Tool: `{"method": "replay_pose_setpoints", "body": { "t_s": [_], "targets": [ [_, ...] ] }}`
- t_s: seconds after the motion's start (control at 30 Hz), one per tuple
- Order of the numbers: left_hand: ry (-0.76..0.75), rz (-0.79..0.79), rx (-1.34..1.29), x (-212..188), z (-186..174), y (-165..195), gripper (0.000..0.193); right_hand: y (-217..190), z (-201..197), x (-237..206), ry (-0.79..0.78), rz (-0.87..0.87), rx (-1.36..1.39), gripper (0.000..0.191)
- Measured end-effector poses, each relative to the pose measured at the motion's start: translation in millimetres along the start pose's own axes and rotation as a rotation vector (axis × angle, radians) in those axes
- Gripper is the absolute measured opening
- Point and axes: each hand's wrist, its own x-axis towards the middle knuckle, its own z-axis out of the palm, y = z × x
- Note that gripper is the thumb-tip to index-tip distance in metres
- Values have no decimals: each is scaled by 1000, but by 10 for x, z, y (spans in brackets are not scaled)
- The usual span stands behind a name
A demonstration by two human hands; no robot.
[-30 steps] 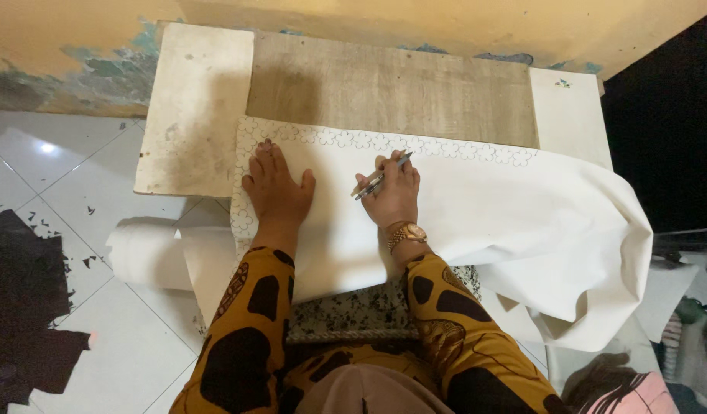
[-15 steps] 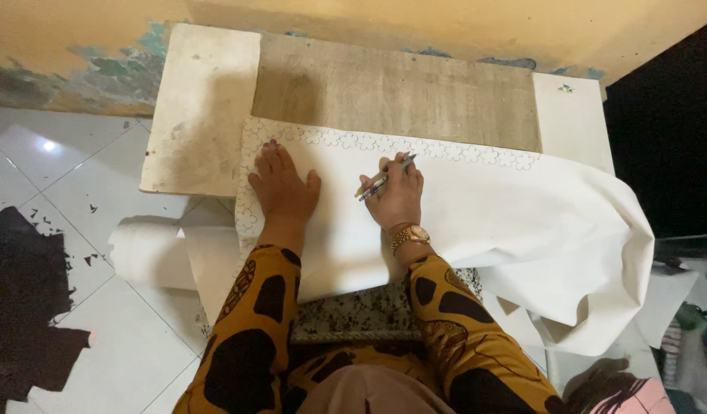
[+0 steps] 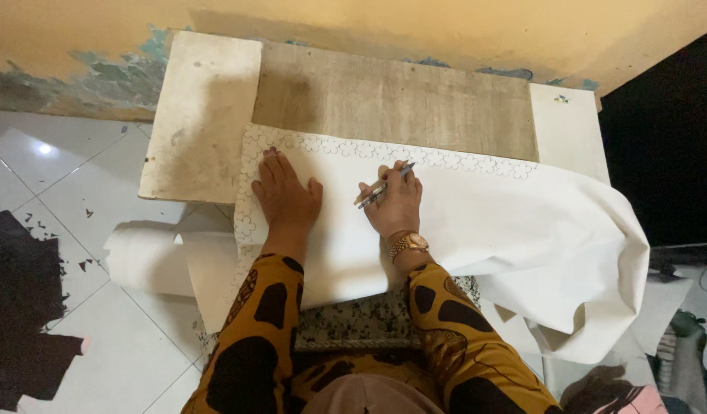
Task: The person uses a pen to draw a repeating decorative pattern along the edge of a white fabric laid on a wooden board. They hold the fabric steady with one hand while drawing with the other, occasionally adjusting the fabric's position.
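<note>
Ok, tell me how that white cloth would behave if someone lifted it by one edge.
The white cloth would probably flop: it already sags in folds over the table edge. It looks light and thin. The left hand pressing it flat suggests it may slide under the pen.

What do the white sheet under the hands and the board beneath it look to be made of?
White sheet: probably cloth, matte; it drapes in soft folds off the right edge and rolls at the left. Board: looks like wood or laminate, dull brown with faint grain, worn.
</note>
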Motion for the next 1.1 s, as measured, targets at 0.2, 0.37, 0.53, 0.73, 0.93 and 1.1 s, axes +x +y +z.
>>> {"method": "replay_pose_setpoints", "body": {
  "t_s": [0.2, 0.37, 0.53, 0.73, 0.93, 1.1],
  "targets": [
    [-10, 19, 34, -53, -70, -3, 90, 34, 15, 2, -37, 7, -7, 45],
    [-54, 9, -4, 8, -3, 69, 106, 52, 47, -19, 36, -46, -18, 46],
    [-108, -80, 9, 145, 17, 165, 109, 12, 13, 19, 24, -44, 0, 46],
    [79, -55, -110, 133, -70, 48, 85, 8, 0, 20, 57, -47, 26, 45],
    [84, 2, -166, 371, -267, -410, 32, 25, 50, 25, 24, -20, 20, 44],
    [79, 164, -159, 599, -343, -671, 27, 28, 40, 41, 97, -78, 1, 45]
  ]
}}
